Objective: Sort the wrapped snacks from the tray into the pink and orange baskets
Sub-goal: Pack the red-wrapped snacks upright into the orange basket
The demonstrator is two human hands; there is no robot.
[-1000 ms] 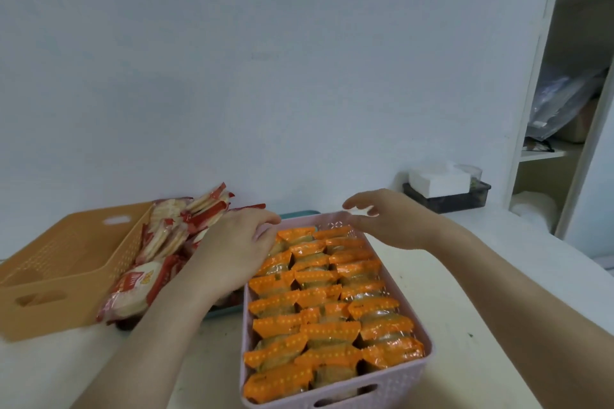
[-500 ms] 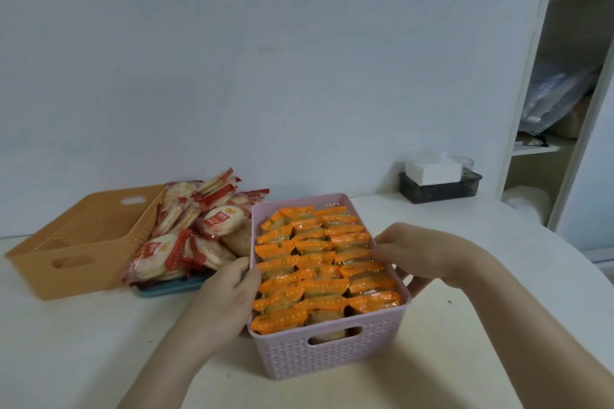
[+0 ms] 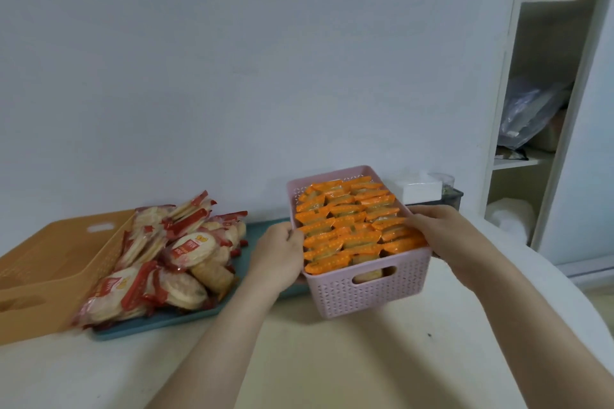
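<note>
- The red labels on the clear-wrapped round rice crackers [image 3: 159,252] carry yellow writing too blurred to read.
- The pink perforated plastic basket [image 3: 365,285], packed with orange-wrapped snacks [image 3: 352,226], sits right of the teal tray [image 3: 159,322]; the orange plastic basket [image 3: 50,262] is left of it.
- The left hand [image 3: 279,252] and right hand [image 3: 445,236] clasp the pink basket's long sides, forearms extended.

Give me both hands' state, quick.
Left hand: closed on the left rim of the pink perforated plastic basket.
Right hand: closed on the same basket's right rim.
</note>
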